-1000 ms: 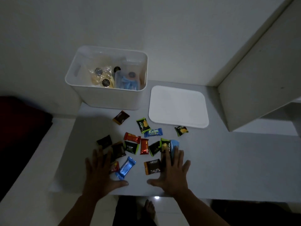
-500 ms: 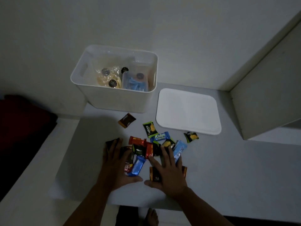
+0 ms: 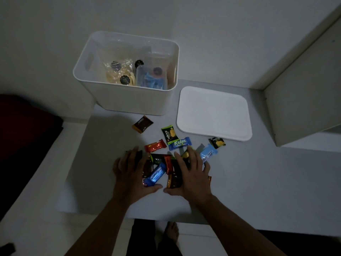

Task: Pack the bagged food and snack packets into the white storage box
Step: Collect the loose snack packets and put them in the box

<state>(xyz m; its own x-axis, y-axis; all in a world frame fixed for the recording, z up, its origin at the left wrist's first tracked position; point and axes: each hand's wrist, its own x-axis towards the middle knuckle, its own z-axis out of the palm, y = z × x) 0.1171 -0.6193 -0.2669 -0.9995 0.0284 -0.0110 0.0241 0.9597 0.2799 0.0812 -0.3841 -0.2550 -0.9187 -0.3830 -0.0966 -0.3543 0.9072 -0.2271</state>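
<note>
Snack packets (image 3: pixel 162 169) heaped between flat, spread left hand (image 3: pixel 129 172) and right hand (image 3: pixel 191 174).

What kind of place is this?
Probably a room at home, dimly lit: a low white table by a plain wall, a white storage box of bagged food, loose snack packets, bare feet below.

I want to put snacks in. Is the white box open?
Open. The white box has no cover; its lid lies flat on the table beside it, and bagged food shows inside.
</note>
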